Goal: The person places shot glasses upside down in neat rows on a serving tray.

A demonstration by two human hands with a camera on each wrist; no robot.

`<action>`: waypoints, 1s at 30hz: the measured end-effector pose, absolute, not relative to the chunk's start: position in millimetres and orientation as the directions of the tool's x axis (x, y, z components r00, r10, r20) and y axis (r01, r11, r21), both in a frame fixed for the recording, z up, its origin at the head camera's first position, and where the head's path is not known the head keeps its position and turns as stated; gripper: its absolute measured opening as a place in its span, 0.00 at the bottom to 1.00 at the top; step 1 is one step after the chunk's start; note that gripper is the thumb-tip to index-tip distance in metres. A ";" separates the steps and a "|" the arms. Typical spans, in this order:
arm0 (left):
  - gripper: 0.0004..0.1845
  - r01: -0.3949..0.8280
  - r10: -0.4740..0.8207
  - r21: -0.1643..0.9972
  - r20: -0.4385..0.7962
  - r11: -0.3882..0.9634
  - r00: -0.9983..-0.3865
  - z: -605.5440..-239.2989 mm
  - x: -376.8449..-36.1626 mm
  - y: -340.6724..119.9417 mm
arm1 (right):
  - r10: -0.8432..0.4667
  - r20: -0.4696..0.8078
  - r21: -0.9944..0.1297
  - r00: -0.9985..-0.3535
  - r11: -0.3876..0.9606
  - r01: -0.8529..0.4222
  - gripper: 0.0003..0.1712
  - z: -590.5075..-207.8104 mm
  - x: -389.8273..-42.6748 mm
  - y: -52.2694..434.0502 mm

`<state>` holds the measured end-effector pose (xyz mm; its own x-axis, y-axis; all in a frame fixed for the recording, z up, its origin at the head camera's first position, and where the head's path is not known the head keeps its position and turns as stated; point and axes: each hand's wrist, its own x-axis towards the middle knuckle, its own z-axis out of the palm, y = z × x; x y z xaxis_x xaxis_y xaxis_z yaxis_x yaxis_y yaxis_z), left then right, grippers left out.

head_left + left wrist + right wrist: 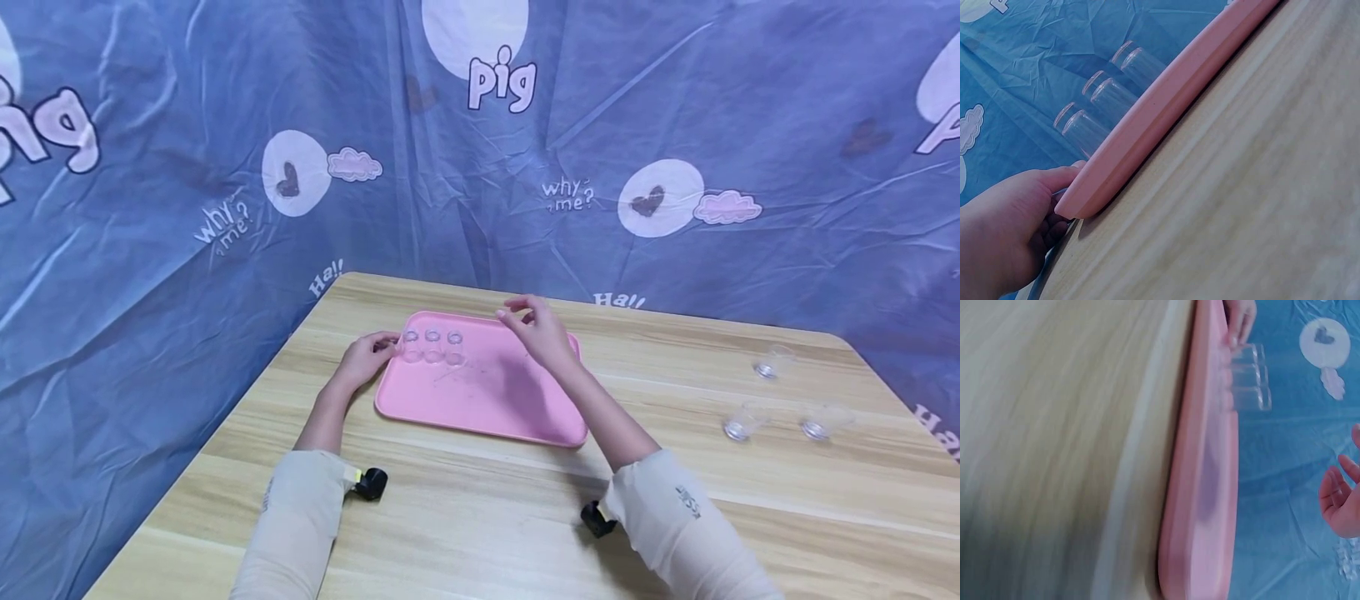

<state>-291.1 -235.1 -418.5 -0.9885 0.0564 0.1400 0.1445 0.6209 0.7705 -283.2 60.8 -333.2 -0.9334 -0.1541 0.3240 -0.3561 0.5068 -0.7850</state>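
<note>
A pink tray lies on the wooden table, and three small clear cups stand in a row at its far left. My left hand holds the tray's far-left corner beside the first cup. In the left wrist view its thumb lies over the tray's rim with the fingers curled under the edge, and the clear cups stand behind. My right hand hovers over the tray's far edge with loosely bent fingers, and I see nothing in it. The right wrist view shows the right hand off the tray.
Three more clear cups stand on the table to the right: one far and two nearer. A blue printed cloth walls the table at the back and left. Bare wood lies in front of the tray.
</note>
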 end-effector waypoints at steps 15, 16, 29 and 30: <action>0.18 0.133 0.050 0.778 0.129 0.614 -0.990 -419.1 -288.7 -237.4 | -0.079 0.334 -0.757 -0.939 0.571 -0.317 0.22 -322.5 -263.8 155.2; 0.18 0.132 0.051 0.778 0.128 0.614 -0.990 -419.1 -288.8 -237.5 | -0.074 0.338 -0.752 -0.938 0.578 -0.316 0.22 -322.8 -262.5 161.4; 0.18 0.115 0.054 0.785 0.103 0.609 -0.993 -417.5 -289.7 -235.5 | 0.024 0.353 -0.709 -0.935 0.659 -0.251 0.25 -323.3 -230.9 234.7; 0.18 0.116 0.056 0.784 0.103 0.610 -0.993 -417.5 -289.7 -235.2 | 0.036 0.354 -0.707 -0.935 0.664 -0.243 0.25 -323.8 -228.4 239.8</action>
<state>-289.7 -235.2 -417.5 -0.9931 0.0562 0.1032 0.1159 0.6098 0.7840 -228.4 239.8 -323.8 -0.9345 0.0357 0.3541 -0.2427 0.6638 -0.7074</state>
